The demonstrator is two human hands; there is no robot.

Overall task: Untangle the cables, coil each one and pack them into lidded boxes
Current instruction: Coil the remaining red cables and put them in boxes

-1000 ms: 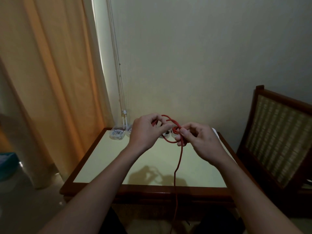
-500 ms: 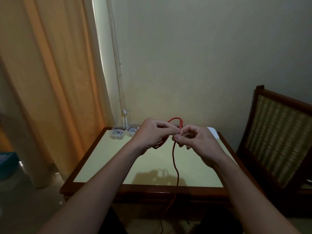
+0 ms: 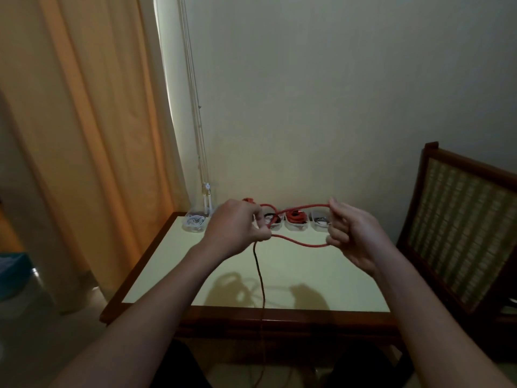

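Head view: clear boxes in a row along the table's (image 3: pixel 321 278) far edge, at the wall. Far-left box (image 3: pixel 193 222) holds a white cable; red-cable box (image 3: pixel 296 221) has a red coil; right box (image 3: pixel 321 223) has dark cable, details unclear. No readable labels. Left hand (image 3: pixel 237 231) pinches the red cable (image 3: pixel 296 242); right hand (image 3: pixel 352 233) grips its loop above the table. The tail hangs over the near edge.

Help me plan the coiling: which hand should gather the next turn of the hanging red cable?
Probably the left hand: the cable tail hangs from its pinch, while the right hand only holds the loop open.
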